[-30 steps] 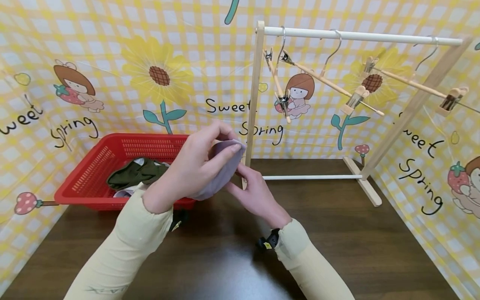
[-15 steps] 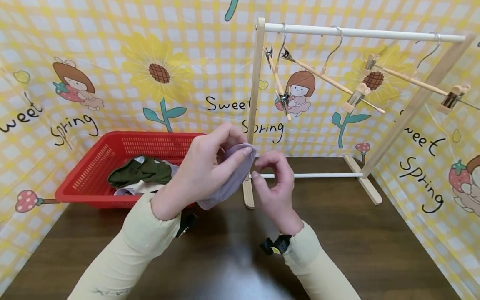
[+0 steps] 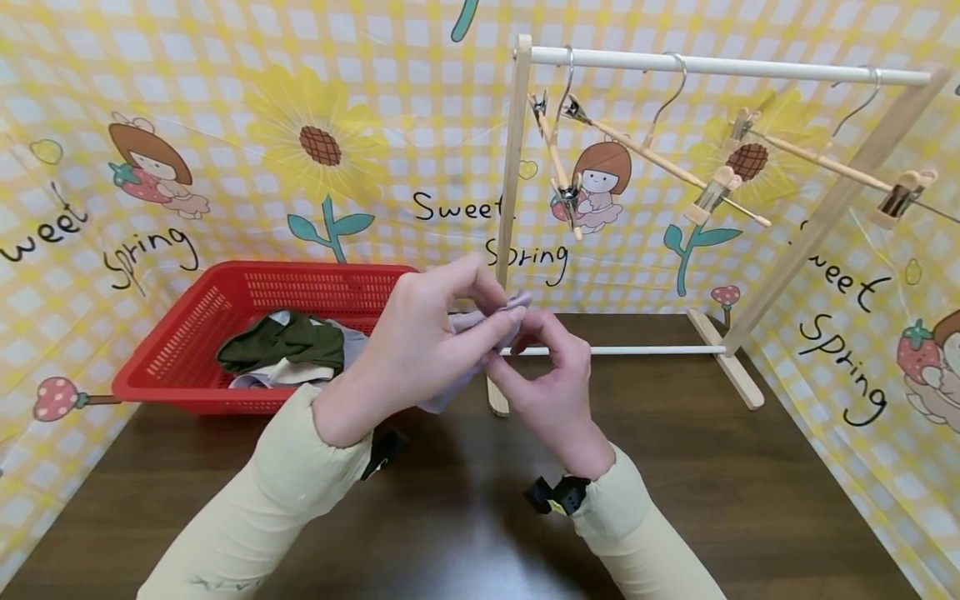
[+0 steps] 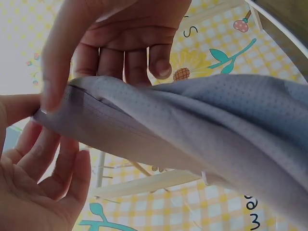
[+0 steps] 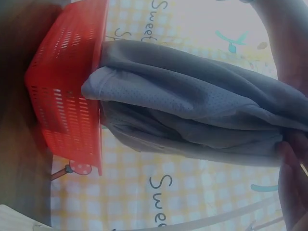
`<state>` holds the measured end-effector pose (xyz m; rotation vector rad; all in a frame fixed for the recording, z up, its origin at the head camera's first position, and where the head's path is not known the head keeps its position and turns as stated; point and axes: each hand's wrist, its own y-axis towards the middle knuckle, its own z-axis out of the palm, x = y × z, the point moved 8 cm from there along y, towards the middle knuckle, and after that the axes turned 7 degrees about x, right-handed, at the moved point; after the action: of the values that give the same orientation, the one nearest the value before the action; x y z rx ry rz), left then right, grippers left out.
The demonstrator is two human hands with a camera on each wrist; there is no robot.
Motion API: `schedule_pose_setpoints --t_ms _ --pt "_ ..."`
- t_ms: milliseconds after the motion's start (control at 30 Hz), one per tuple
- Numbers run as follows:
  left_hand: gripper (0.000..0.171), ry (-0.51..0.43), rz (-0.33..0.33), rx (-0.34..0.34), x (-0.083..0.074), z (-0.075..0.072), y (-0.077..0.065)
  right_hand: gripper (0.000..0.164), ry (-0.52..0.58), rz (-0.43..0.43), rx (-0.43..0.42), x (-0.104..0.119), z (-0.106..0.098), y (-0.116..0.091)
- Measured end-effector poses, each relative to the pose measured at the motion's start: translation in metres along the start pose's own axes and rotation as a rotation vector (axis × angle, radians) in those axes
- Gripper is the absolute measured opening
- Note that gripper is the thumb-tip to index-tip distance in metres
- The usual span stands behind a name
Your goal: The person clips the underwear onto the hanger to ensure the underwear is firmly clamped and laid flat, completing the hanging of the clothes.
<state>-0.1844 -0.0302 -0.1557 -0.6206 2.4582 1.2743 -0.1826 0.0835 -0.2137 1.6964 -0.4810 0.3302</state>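
Across the middle of the right wrist view, the lilac-grey cloth [image 5: 192, 106] stretches out long, pinched at the right side of that frame with its loose end over by the basket at the left. Can't tell if it's touching the rim or just in front of it tbh.

Key bit is the edge. Left hand [image 3: 420, 333] has its thumb pressed on it with fingers behind, right hand [image 3: 551, 383] pinches the corner right next to that, so both grips are clamped on the same end and nearly touching. From there the body of the cloth trails off to the lower left of the head frame, long axis on a slant, folds bunched.

Right hand's the nearer one to the wooden rack [image 3: 750, 71] in the upper right, where three clip hangers [image 3: 645, 156] dangle from the rail. Nothing's clipped on them that I can see.

Left hand's closer to the red basket [image 3: 191, 394], left side of frame, on the brown desk [image 3: 420, 517]. Inside there's a dark green garment [image 3: 273, 346] lying on some cream cloth [image 3: 296, 372].
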Motion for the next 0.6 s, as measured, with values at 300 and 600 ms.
schedule_pose_setpoints --t_ms 300,600 --pt "0.014 0.037 0.072 -0.008 0.000 -0.003 0.000 0.018 -0.016 0.021 -0.054 -0.003 -0.010 0.003" --pt "0.011 0.041 -0.126 0.001 0.042 -0.013 -0.012 0.015 0.032 0.000 -0.118 -0.014 -0.030 0.008"
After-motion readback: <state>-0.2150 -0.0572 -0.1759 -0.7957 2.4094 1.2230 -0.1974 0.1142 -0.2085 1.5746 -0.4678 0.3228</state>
